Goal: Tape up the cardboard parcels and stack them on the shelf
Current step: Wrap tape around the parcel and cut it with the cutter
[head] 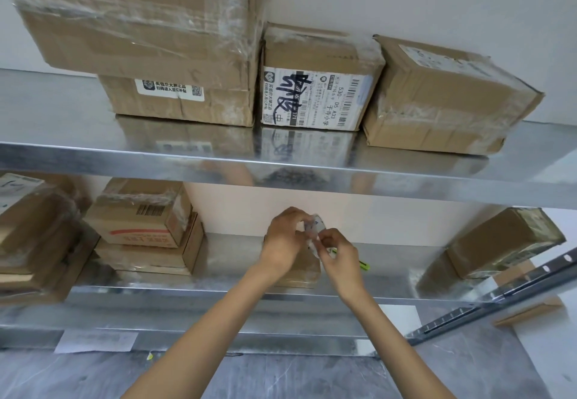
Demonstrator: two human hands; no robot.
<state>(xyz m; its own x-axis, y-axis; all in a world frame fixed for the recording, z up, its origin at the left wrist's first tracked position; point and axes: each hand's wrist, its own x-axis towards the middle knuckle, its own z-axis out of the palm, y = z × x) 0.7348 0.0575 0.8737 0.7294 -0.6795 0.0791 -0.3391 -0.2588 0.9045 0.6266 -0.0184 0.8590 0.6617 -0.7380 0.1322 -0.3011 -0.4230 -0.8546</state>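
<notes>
Gripped by left hand (282, 239) and right hand (338, 255), tape roll (317, 226) hangs over a parcel (299, 270) on the lower shelf (390, 263).

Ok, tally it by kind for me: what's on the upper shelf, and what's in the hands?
Brown cardboard parcels on the upper metal shelf: 4 (large taped one, flat one beneath it, white-labelled one, right-end one)
Clear tape roll, held by left hand and right hand: 1
Total: 5

Bare forearms reaching forward, left hand (285, 238) and right hand (338, 253) close together, fingers curled, pinching tape roll (318, 226)
</notes>
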